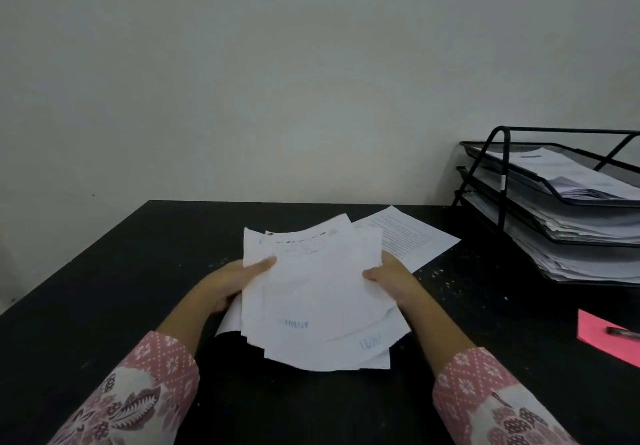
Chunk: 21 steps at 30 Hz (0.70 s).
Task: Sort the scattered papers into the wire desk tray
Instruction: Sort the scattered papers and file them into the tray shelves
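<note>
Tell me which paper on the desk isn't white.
The pink sheet at the desk's right edge, with a dark pen lying on it. The stack of papers in both hands and the loose printed sheet behind are white.

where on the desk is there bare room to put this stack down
Bare desk lies left of the left hand, and between the sleeves at the near edge. Crowded on the right: loose sheet, wire tray, pink paper with its pen.
</note>
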Motion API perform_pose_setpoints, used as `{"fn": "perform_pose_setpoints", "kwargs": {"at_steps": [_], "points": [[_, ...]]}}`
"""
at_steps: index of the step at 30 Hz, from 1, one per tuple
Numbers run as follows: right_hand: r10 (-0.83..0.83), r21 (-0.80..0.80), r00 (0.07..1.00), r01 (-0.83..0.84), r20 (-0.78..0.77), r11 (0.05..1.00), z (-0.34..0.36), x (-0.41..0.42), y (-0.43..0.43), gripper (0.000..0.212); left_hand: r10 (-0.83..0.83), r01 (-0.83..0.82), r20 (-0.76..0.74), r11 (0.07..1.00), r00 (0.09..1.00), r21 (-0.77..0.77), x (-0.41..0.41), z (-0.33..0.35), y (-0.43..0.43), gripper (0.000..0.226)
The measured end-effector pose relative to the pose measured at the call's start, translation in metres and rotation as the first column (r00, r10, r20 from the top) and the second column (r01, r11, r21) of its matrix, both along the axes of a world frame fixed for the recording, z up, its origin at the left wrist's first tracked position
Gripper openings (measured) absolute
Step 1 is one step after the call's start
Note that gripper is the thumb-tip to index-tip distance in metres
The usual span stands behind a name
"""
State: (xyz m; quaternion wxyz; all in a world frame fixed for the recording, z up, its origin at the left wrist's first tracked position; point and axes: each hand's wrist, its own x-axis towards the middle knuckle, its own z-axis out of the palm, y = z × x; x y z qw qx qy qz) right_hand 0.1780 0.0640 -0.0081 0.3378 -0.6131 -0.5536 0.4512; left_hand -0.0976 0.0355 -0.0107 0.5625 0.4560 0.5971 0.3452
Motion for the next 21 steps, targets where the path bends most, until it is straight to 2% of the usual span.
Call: {"fn": "perform_pose_setpoints", "kwargs": {"at_steps": [2, 4, 5, 7, 9, 11, 13, 16, 20, 21], "points": [[-0.004, 0.041, 1.000, 0.005, -0.018, 0.999, -0.001, -0.006, 0.002, 0.046, -0.047, 0.048, -0.104, 0.999, 0.993, 0.005, -0.002, 0.000, 0.003, 0.040], [-0.018, 0.097, 0.998, 0.024, -0.059, 0.995, -0.003, -0.012, 0.004, 0.030, -0.060, 0.060, -0.193, 0.998, 0.979, -0.010, -0.007, 0.001, 0.004, 0.054], [-0.036, 0.145, 0.999, 0.034, 0.009, 0.989, -0.003, -0.014, 0.003, 0.022, -0.050, 0.050, -0.213, 0.999, 0.976, -0.006, -0.010, 0.001, 0.004, 0.059], [-0.118, 0.257, 0.946, 0.039, 0.302, 0.966, -0.007, -0.011, 0.007, 0.035, 0.008, 0.001, -0.204, 0.999, 0.979, 0.044, -0.018, -0.001, 0.004, 0.067], [-0.178, 0.277, 0.808, 0.019, 0.561, 0.961, -0.014, -0.002, 0.012, 0.039, 0.071, -0.054, -0.144, 0.992, 0.987, 0.113, -0.021, -0.005, 0.002, 0.068], [-0.099, 0.216, 0.690, -0.086, 0.717, 0.973, -0.022, 0.008, 0.016, 0.033, 0.124, -0.111, -0.075, 0.982, 0.989, 0.155, -0.025, -0.009, -0.001, 0.066], [-0.065, 0.224, 0.675, -0.152, 0.735, 0.963, -0.024, 0.013, 0.014, 0.026, 0.158, -0.153, -0.012, 0.972, 0.987, 0.178, -0.026, -0.011, -0.002, 0.063], [-0.135, 0.322, 0.710, -0.135, 0.691, 0.937, -0.021, 0.015, 0.010, 0.026, 0.193, -0.195, 0.033, 0.954, 0.981, 0.226, -0.024, -0.008, -0.002, 0.058], [-0.269, 0.389, 0.719, -0.002, 0.641, 0.921, -0.019, 0.022, 0.009, 0.030, 0.226, -0.231, 0.050, 0.942, 0.973, 0.245, -0.018, -0.004, 0.001, 0.056], [-0.286, 0.357, 0.690, 0.043, 0.665, 0.933, -0.018, 0.024, 0.008, 0.040, 0.231, -0.236, 0.047, 0.941, 0.972, 0.243, -0.017, -0.004, 0.002, 0.056]]}}
